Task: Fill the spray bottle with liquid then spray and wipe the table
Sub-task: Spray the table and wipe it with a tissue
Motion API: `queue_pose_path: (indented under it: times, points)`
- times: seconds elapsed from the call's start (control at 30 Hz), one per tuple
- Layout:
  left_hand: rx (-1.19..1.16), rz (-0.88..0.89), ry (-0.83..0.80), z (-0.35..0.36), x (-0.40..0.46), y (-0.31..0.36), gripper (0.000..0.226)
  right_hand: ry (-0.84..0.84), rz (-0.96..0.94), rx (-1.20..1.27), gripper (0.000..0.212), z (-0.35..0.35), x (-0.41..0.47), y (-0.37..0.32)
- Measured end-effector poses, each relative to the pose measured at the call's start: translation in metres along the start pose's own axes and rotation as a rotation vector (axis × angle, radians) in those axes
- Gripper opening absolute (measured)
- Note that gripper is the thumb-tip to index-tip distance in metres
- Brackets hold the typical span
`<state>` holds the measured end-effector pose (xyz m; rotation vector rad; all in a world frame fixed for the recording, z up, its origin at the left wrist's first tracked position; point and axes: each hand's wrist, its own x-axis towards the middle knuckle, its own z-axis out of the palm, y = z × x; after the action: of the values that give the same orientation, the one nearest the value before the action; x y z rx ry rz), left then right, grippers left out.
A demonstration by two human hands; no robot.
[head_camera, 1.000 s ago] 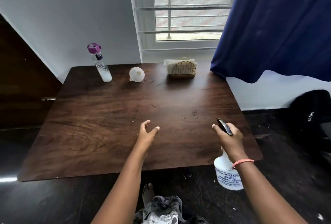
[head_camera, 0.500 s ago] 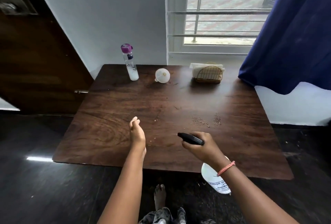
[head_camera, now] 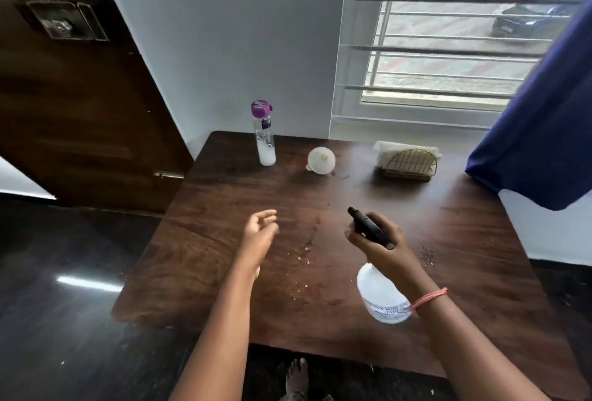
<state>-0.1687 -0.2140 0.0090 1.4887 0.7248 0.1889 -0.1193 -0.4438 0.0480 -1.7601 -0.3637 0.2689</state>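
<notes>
Right hand (head_camera: 389, 251) grips spray bottle (head_camera: 382, 296) over tabletop (head_camera: 474, 272); left hand (head_camera: 259, 235) loose, empty.
Bottle tilted, black nozzle aimed far-left. Crumbs (head_camera: 301, 251) between hands. Far edge: purple-capped bottle (head_camera: 264, 137), funnel (head_camera: 321, 160), napkin holder (head_camera: 408, 164).

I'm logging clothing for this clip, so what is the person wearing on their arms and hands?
Both forearms are bare, with no sleeves in view. The right hand has a thin pink-orange thread band around its wrist. The left hand shows no rings, gloves or bands.

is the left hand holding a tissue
No, the left hand hovers open and empty over the table; the tissues sit in their gold holder.
</notes>
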Motion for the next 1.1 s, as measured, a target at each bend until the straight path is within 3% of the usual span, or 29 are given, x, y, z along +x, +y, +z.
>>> queue_pose_path:
  times: [0.1,0.2,0.37,0.47,0.6,0.73,0.87,0.97,1.1]
  points:
    - [0.27,-0.002,-0.541,0.014,0.013,0.012,0.053,-0.02,-0.032,0.119,0.015,0.008,0.024,-0.019]
    - [0.466,0.062,-0.801,0.041,0.019,0.021,0.09,-0.011,0.029,0.392,0.03,0.018,0.055,-0.038]
    - [0.332,0.148,-0.694,0.075,0.05,0.013,0.097,0.045,0.042,0.463,0.038,0.021,0.106,-0.043]
    - [0.424,0.206,-0.518,0.082,0.07,0.006,0.097,0.153,0.157,0.345,0.048,0.022,0.125,-0.029]
    - [0.542,0.262,-0.309,0.111,0.082,0.007,0.103,0.367,0.252,0.173,0.037,0.036,0.14,0.0]
    - [0.559,0.265,-0.421,0.14,0.105,0.012,0.103,0.604,0.244,-0.089,0.03,0.022,0.167,0.029]
    - [0.749,0.464,-0.628,0.147,0.158,0.031,0.087,0.507,0.195,-0.159,0.022,-0.003,0.205,0.036]
    - [0.774,0.634,-0.48,0.139,0.209,0.052,0.065,0.476,0.212,-0.089,0.032,-0.015,0.228,0.042]
    - [0.775,0.563,-0.335,0.133,0.265,0.059,0.059,0.351,0.175,-0.049,0.047,-0.021,0.254,0.046]
